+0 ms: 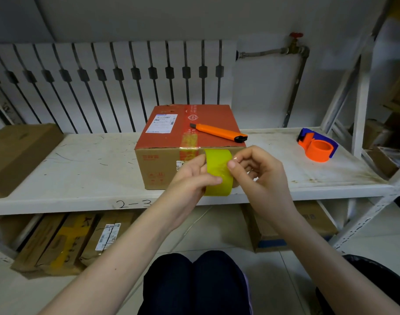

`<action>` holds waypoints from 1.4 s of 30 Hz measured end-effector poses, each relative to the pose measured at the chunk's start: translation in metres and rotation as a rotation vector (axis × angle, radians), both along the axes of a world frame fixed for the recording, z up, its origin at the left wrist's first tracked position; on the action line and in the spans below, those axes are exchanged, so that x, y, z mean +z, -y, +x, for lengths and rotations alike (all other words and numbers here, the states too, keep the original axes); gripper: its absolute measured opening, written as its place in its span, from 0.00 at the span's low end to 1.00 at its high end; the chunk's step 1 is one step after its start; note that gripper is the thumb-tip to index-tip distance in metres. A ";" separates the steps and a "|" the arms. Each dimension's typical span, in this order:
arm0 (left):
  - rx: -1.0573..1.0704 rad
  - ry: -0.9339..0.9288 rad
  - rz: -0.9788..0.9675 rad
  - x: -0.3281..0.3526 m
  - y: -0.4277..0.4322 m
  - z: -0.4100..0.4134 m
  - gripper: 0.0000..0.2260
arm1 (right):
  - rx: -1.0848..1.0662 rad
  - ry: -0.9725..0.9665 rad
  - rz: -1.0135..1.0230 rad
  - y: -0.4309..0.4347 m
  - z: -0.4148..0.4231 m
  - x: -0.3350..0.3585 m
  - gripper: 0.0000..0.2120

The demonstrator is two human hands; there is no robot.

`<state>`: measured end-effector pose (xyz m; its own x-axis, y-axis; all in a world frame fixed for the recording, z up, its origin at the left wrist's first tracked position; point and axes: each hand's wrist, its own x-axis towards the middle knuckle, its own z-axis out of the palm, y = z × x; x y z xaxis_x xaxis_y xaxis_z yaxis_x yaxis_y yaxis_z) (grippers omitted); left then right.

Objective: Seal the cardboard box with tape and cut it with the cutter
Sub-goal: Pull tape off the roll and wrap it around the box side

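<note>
Box: the cardboard box [171,142] sits on a white shelf [80,169], its top printed red, with a white shipping label near the far left corner and a strip of older tape running down the middle.
Cutter: an orange utility knife [218,132] lies flat on the box top, right of the tape strip, black tip toward the right edge.
Tape: a yellow tape roll [217,172] is held upright in front of the box's near face.
Left hand: the left hand [190,178] is closed around the roll, thumb across its outer face.
Right hand: the right hand [258,169] pinches at the roll's edge with thumb and fingertips (the loose tape end itself is hard to make out).
Dispenser: an orange and blue tape dispenser [317,147] stands on the shelf, well right of the box.
</note>
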<state>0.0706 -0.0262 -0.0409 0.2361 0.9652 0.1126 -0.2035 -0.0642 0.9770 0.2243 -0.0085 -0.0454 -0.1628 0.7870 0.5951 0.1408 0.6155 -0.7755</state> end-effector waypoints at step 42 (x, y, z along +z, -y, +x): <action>0.605 -0.521 0.611 0.007 0.017 0.000 0.30 | -0.412 0.483 0.706 0.019 -0.007 0.014 0.13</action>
